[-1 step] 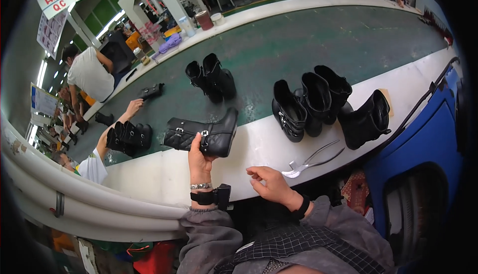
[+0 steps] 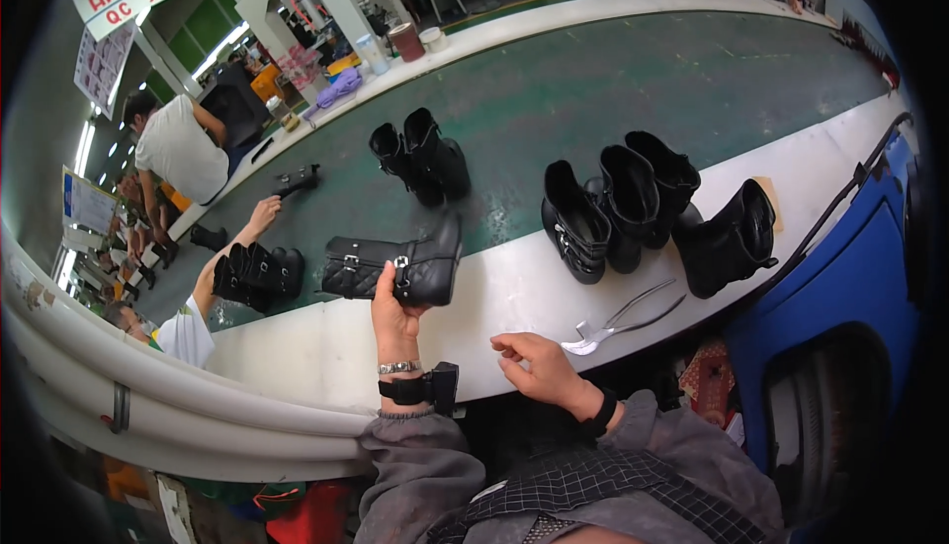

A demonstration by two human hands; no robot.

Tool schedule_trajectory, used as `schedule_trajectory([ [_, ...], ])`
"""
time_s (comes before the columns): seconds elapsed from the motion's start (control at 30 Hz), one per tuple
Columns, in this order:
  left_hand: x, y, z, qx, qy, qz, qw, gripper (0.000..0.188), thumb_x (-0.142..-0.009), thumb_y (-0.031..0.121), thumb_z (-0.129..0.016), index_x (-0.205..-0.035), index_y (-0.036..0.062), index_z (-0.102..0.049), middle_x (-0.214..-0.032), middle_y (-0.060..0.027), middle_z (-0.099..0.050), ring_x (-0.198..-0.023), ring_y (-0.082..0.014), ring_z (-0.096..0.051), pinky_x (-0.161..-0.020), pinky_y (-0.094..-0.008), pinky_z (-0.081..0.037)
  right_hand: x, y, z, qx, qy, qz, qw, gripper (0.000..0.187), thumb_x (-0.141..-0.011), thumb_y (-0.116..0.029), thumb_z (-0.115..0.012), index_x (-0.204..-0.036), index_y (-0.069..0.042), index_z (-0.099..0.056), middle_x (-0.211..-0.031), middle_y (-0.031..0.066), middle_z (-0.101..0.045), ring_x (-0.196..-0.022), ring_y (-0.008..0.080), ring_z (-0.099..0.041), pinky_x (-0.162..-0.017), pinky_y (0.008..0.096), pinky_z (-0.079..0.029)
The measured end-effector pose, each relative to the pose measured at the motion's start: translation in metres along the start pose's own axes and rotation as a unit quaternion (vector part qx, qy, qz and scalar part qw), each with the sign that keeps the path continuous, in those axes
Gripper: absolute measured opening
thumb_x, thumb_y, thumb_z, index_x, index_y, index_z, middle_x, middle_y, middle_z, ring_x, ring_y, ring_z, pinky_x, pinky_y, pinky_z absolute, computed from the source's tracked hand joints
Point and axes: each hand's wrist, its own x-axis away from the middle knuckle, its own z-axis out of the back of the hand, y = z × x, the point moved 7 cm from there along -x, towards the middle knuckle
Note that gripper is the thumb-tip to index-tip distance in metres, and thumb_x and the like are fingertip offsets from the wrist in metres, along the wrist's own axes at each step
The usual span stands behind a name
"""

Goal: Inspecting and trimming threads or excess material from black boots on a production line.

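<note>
My left hand (image 2: 397, 317) is closed around a black ankle boot (image 2: 386, 269) with buckled straps and a quilted panel. The boot lies on its side in the air, toe and sole to the right, my thumb against the panel. To its right, my right hand (image 2: 539, 368) hovers above the white ledge with loosely bent fingers, apart and holding nothing. Metal pincers (image 2: 621, 323) lie on the ledge beside it. Beyond them stand several black boots (image 2: 628, 203), and one more boot (image 2: 727, 240) sits at the right.
A pair of boots (image 2: 423, 161) stands on the green belt (image 2: 593, 80). More boots (image 2: 259, 272) are at the left, near a co-worker's arm (image 2: 229, 252) reaching over the belt with a dark boot (image 2: 297, 180). Blue machinery (image 2: 840, 267) borders the right side.
The boot in my left hand has shifted slightly left and tilted. The co-worker's boot has turned. My right hand has stayed almost where it was.
</note>
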Motion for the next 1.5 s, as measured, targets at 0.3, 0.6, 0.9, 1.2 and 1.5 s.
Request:
schedule_trajectory([
  [0.3,-0.096,0.057,0.044,-0.129,0.183,-0.242,0.944,0.033,-0.085,0.002,-0.066,-0.117,-0.0012,-0.057,-0.108,-0.0092,-0.065,-0.091,-0.0215,-0.066,-0.078,-0.0356,-0.053,0.000,-0.010,0.003,0.019,0.028,0.046,0.998,0.022,-0.082,-0.006,-0.061,-0.102,-0.001,-0.066,-0.095,0.0171,-0.069,-0.086,0.0316,-0.067,-0.077,0.0367,-0.054],
  [0.6,-0.054,0.022,0.030,-0.085,0.160,-0.142,0.973,0.035,-0.085,0.018,-0.067,-0.110,-0.0052,-0.060,-0.102,-0.0084,-0.063,-0.084,-0.0163,-0.056,-0.075,-0.0307,-0.045,0.001,-0.011,0.001,0.042,0.046,0.059,0.996,0.019,-0.083,-0.005,-0.062,-0.102,0.000,-0.066,-0.091,0.0150,-0.069,-0.080,0.0263,-0.068,-0.072,0.0326,-0.054],
  [0.9,0.101,-0.078,-0.005,-0.388,-0.119,-0.160,0.900,0.040,-0.088,0.009,-0.063,-0.126,-0.0015,-0.055,-0.148,-0.0195,-0.032,-0.133,-0.0262,-0.042,-0.107,-0.0343,-0.038,0.018,-0.029,0.066,0.004,0.300,0.045,0.953,0.050,-0.075,0.004,-0.064,-0.123,0.001,-0.051,-0.122,0.0137,-0.054,-0.101,0.0214,-0.057,-0.077,0.0293,-0.051],
  [1.2,0.118,-0.077,0.003,-0.259,-0.169,-0.163,0.937,0.024,-0.090,0.003,-0.060,-0.113,-0.0030,-0.062,-0.138,-0.0177,-0.045,-0.120,-0.0234,-0.053,-0.101,-0.0338,-0.047,-0.040,-0.049,0.122,0.278,0.262,-0.040,0.923,0.056,-0.077,-0.022,-0.072,-0.124,-0.001,-0.052,-0.108,0.0209,-0.064,-0.096,0.0360,-0.065,-0.082,0.0411,-0.051],
  [1.5,0.114,-0.079,0.004,-0.158,-0.209,-0.080,0.962,0.036,-0.098,0.015,-0.053,-0.129,-0.0030,-0.050,-0.135,-0.0153,-0.050,-0.117,-0.0210,-0.055,-0.100,-0.0345,-0.047,-0.032,-0.054,0.110,-0.030,0.304,-0.086,0.948,0.027,-0.089,-0.018,-0.063,-0.107,0.002,-0.067,-0.081,0.0085,-0.067,-0.071,0.0136,-0.065,-0.065,0.0281,-0.052],
])
